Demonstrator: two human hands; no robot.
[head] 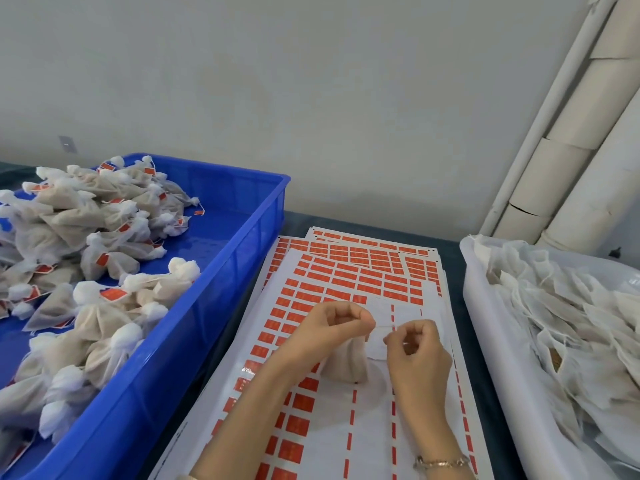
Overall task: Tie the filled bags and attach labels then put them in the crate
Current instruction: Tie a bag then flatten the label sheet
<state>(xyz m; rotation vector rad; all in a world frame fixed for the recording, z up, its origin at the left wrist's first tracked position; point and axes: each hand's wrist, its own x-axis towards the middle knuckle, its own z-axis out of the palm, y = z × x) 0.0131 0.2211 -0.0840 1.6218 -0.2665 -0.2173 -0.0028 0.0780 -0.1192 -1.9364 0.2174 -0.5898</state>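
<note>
- Your right wrist, with its bracelet (441, 463), sits lowest in view; the right hand (417, 351) is above it, fingers curled in, pinching one end of a thin string (381, 326).
- Left hand (329, 329): fingers (362, 320) also curled tight, pinching the other end of the string just above the bag's neck. The string runs taut and roughly level between your hands.
- Bag (346, 367): stands on the label sheets (346, 282) between and below your hands, partly hidden by the left hand. Pale, soft mesh, plump at the base, narrowing upward. No red label on it that I can see.
- Step in hand, by my reading: tying. The neck looks gathered, but the knot itself is too small to make out.
- Next move likely calls for cinching the string snug without tearing the mesh, then peeling a red label off the top sheet and fixing it to the string.
- Crate (242, 237): blue, on your left, well apart from the bag. It holds a heap of tied bags (86, 220) with red labels, so the bag will travel left over the rim.
- White bin (485, 323) on your right: flat, untied bags (571, 323) with loose strings.
- Bench (457, 323): a dark strip shows between the sheets and the bin.
</note>
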